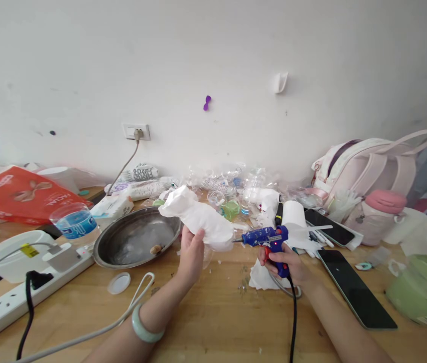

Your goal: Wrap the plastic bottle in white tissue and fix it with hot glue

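Note:
My left hand (pixel 192 252) grips a white, paper-covered form (pixel 201 219), long and lumpy, held up above the table. Its fingers close around the lower side, and what lies under the white covering is hidden. In my right hand (pixel 287 259) is a blue hot glue gun (pixel 266 236), with a finger at its red trigger. The nozzle points left and comes up to the form's right end; I cannot tell whether they touch. A white glue stick (pixel 321 228) sticks out of the gun's back, and a black cord hangs from its handle.
A metal basin (pixel 109 257) stands left of my left hand. A white power strip (pixel 5 302) and a cable (pixel 100 330) cross the left side. On the right lie a tablet (pixel 357 287), a phone (pixel 328 227) and a green container (pixel 421 287). Clear plastic clutter (pixel 232 181) lines the wall.

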### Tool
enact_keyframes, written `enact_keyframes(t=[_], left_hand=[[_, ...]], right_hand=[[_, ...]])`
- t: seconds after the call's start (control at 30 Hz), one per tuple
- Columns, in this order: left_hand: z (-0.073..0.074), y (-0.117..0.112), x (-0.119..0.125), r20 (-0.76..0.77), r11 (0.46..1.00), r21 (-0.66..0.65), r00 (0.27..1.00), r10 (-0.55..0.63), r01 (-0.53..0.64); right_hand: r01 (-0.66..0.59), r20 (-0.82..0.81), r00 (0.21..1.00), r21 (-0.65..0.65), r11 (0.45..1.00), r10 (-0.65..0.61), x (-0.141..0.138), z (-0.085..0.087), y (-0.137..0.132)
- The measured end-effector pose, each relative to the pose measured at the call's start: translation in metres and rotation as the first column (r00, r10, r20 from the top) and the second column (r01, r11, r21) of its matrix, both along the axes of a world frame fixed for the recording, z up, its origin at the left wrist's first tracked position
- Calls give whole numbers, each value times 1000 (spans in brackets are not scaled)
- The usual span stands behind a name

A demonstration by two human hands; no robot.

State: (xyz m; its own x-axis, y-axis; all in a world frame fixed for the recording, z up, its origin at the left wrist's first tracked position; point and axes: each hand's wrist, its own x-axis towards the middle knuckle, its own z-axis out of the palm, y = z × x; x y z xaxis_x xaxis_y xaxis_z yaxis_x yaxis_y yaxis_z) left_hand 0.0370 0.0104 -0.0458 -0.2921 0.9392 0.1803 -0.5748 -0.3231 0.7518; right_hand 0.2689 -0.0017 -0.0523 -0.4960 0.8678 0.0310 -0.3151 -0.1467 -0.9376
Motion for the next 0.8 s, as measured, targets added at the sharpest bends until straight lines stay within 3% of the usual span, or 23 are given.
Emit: enact_keyframes(t=[0.5,0.8], left_hand=[[-2,-2,4,-63,998,-11,997,-55,54],[-7,1,2,-58,999,-19,997,-41,40]], right_hand=[[57,26,998,6,998,-57,-1,-1,1],[78,9,997,-74,994,-78,-4,4,2]])
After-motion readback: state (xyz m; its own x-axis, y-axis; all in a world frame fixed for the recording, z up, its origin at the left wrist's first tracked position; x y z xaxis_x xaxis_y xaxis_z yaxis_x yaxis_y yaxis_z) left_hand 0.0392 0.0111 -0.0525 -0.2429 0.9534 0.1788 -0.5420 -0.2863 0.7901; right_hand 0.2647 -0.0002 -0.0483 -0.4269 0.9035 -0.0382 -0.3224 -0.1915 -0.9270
